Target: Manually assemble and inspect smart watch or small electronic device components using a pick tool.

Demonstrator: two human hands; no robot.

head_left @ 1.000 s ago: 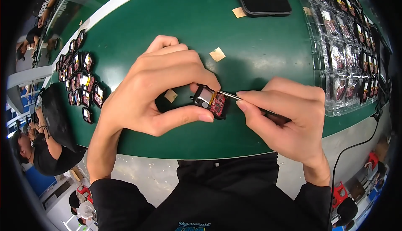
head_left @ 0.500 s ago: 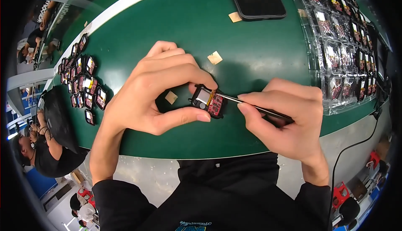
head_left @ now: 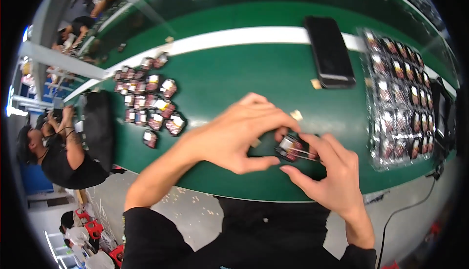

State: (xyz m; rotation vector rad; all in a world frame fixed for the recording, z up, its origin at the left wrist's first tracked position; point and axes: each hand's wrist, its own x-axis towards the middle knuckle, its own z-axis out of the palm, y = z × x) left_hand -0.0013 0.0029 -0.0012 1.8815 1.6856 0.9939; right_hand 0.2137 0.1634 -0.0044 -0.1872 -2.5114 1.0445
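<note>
My left hand pinches a small dark electronic part with red and white faces just above the green table. My right hand grips thin metal tweezers whose tips lie against that part. Both hands meet near the table's front edge. Two small tan paper squares, one beyond my fingers and one by the phone, lie on the green surface.
A black phone lies flat at the back. A clear tray with several similar parts fills the right side. A cluster of loose parts sits at the left beside a black object. Another person is at far left.
The view has tilted up and shifted, showing more of the table's back. My hands stay joined on the small part, with the tweezers still against it.
</note>
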